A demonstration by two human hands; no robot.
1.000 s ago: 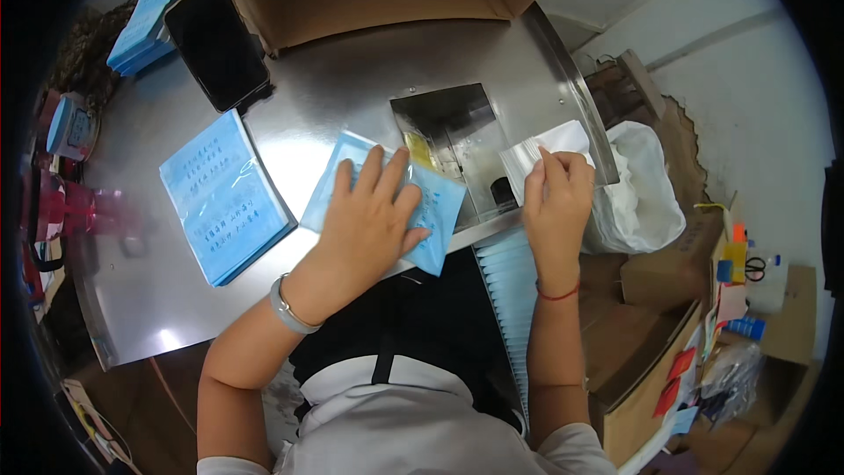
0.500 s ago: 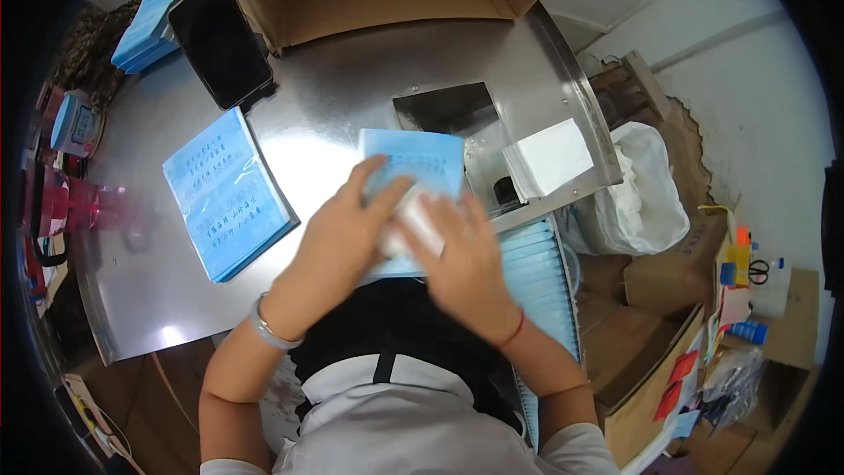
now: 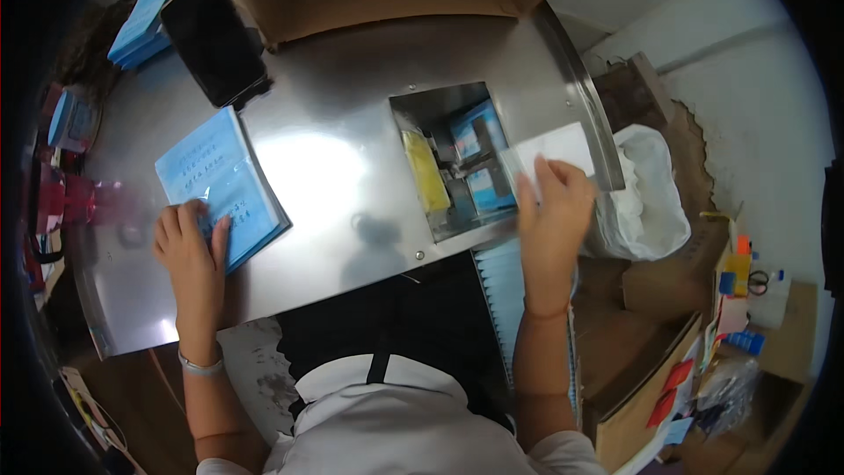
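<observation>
Head view: left hand [image 3: 189,242] flat on blue stack [image 3: 220,185].

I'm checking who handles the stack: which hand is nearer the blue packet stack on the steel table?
Left. The left hand rests on the near corner of the blue packet stack; the right hand is far across the table, by the white sheet.
</observation>
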